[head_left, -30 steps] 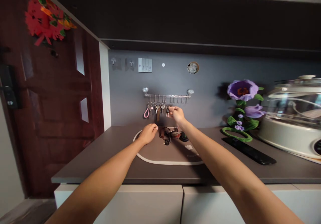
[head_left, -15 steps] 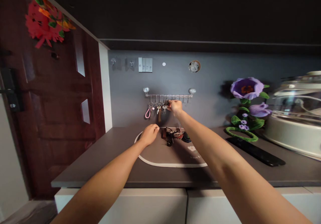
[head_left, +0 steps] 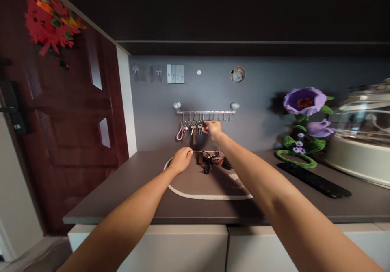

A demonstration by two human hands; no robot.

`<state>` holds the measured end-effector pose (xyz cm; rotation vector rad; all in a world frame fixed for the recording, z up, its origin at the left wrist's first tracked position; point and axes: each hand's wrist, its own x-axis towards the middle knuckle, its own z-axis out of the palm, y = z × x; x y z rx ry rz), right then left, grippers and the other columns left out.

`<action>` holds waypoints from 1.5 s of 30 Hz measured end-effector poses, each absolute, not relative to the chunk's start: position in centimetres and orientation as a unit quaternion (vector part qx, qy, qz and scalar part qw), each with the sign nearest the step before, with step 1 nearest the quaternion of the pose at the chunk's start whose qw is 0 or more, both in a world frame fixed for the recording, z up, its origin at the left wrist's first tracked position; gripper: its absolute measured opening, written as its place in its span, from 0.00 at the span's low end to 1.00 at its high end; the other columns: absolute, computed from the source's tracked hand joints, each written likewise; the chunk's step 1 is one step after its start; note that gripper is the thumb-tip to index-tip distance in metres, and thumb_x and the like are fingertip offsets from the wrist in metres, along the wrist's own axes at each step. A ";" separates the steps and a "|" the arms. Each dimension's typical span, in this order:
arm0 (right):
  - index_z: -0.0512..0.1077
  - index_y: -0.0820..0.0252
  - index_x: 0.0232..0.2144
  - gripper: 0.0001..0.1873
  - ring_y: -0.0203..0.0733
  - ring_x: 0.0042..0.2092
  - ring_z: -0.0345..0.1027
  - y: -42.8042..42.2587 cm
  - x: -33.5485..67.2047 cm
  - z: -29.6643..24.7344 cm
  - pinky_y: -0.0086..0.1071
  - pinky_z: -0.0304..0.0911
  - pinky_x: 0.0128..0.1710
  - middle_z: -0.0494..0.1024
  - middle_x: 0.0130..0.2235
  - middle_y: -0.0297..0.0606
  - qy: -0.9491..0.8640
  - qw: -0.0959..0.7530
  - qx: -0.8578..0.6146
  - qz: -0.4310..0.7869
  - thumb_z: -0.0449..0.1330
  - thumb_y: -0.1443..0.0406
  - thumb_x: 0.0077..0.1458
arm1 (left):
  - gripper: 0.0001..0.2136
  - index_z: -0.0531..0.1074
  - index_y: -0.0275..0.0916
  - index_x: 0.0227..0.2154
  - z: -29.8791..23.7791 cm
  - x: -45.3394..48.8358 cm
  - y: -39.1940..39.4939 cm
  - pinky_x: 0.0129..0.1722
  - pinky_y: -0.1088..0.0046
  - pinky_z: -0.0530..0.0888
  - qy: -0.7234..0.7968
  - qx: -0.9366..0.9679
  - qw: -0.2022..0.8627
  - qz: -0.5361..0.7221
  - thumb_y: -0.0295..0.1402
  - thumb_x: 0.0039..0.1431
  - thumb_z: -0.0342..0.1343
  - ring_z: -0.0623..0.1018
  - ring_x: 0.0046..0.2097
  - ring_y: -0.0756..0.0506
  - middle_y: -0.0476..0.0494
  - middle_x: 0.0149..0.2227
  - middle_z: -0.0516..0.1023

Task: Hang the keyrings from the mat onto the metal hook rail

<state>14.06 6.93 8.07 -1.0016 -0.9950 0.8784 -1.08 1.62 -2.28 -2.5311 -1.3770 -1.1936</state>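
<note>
At the clear hook rail point(head_left: 207, 112) on the grey wall, my right hand point(head_left: 213, 129) is closed, fingertips pinched around a key ring that they largely cover. To its left hang several sets: a pink strap point(head_left: 179, 133) with keys, silver keys point(head_left: 200, 129) and a brown tag point(head_left: 194, 137). My left hand point(head_left: 182, 160) rests with curled fingers over the left part of the brown mat point(head_left: 195, 184); whatever it may hold is hidden. Between the hands and lower down, a pile of dark and red key rings point(head_left: 215, 159) lies on the mat, partly behind my right forearm.
On the right of the counter point(head_left: 122, 199) are a black phone-like slab point(head_left: 313, 180), purple crafted flowers point(head_left: 304, 101) with a green base, and a white appliance with a clear dome point(head_left: 356, 154). A dark shelf point(head_left: 225, 11) overhangs. A red-brown door point(head_left: 73, 133) is at left.
The view has tilted slightly downward. My right hand stays at the same spot on the rail, with its fingers shifted only slightly. My left hand has hardly moved.
</note>
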 end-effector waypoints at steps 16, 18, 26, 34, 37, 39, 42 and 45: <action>0.64 0.64 0.21 0.07 0.24 0.19 0.54 7.9 15.0 6.8 0.19 0.54 0.20 0.62 0.17 0.27 -0.488 0.655 -0.462 0.346 0.52 0.74 0.49 | 0.11 0.69 0.36 0.31 -2.6 -1.1 1.5 0.39 0.70 0.65 -0.449 -0.808 0.018 -0.381 0.30 0.58 0.41 0.71 0.38 0.46 0.42 0.34 0.74; 0.64 0.64 0.21 0.08 0.25 0.19 0.54 7.8 15.1 6.7 0.20 0.55 0.21 0.63 0.18 0.28 -0.490 0.651 -0.464 0.346 0.51 0.74 0.49 | 0.11 0.69 0.36 0.31 -2.7 -1.1 1.5 0.39 0.70 0.65 -0.448 -0.809 0.018 -0.381 0.30 0.58 0.41 0.71 0.38 0.46 0.42 0.34 0.74; 0.67 0.64 0.25 0.06 0.26 0.21 0.56 6.2 15.8 6.9 0.21 0.56 0.22 0.65 0.20 0.29 -0.495 0.637 -0.480 0.344 0.52 0.75 0.46 | 0.11 0.69 0.36 0.31 -2.9 -1.2 1.4 0.40 0.70 0.65 -0.456 -0.802 0.023 -0.385 0.30 0.58 0.42 0.71 0.38 0.46 0.41 0.34 0.73; 0.66 0.63 0.27 0.05 0.25 0.20 0.57 3.4 16.6 7.2 0.22 0.56 0.22 0.67 0.23 0.31 -0.510 0.629 -0.443 0.386 0.53 0.75 0.46 | 0.09 0.70 0.36 0.32 -2.8 -1.4 1.3 0.39 0.71 0.66 -0.465 -0.804 0.023 -0.369 0.28 0.56 0.43 0.71 0.37 0.47 0.42 0.33 0.74; 0.66 0.63 0.28 0.04 0.26 0.22 0.59 2.5 16.9 7.0 0.22 0.57 0.23 0.70 0.25 0.33 -0.529 0.618 -0.425 0.397 0.54 0.73 0.46 | 0.09 0.70 0.35 0.32 -2.3 -1.4 1.1 0.37 0.72 0.66 -0.458 -0.811 0.020 -0.364 0.28 0.54 0.44 0.71 0.36 0.47 0.43 0.32 0.74; 0.67 0.63 0.29 0.04 0.27 0.25 0.63 1.8 17.0 6.7 0.22 0.59 0.25 0.72 0.29 0.35 -0.539 0.611 -0.421 0.398 0.54 0.73 0.46 | 0.08 0.70 0.35 0.31 -1.6 -1.2 0.9 0.35 0.73 0.66 -0.453 -0.812 0.000 -0.368 0.28 0.54 0.45 0.71 0.33 0.48 0.43 0.31 0.74; 0.67 0.63 0.30 0.04 0.28 0.28 0.66 0.8 17.1 5.9 0.23 0.60 0.28 0.74 0.32 0.38 -0.553 0.602 -0.420 0.395 0.54 0.72 0.47 | 0.08 0.70 0.34 0.31 -0.5 -0.8 0.5 0.31 0.75 0.66 -0.441 -0.816 -0.055 -0.368 0.30 0.53 0.47 0.70 0.28 0.50 0.45 0.28 0.73; 0.67 0.63 0.30 0.05 0.29 0.29 0.66 0.2 17.3 4.6 0.23 0.60 0.29 0.74 0.31 0.39 -0.563 0.594 -0.424 0.388 0.53 0.72 0.48 | 0.08 0.71 0.34 0.27 0.3 -0.1 0.1 0.29 0.76 0.65 -0.425 -0.824 -0.110 -0.359 0.32 0.51 0.49 0.70 0.26 0.51 0.47 0.24 0.73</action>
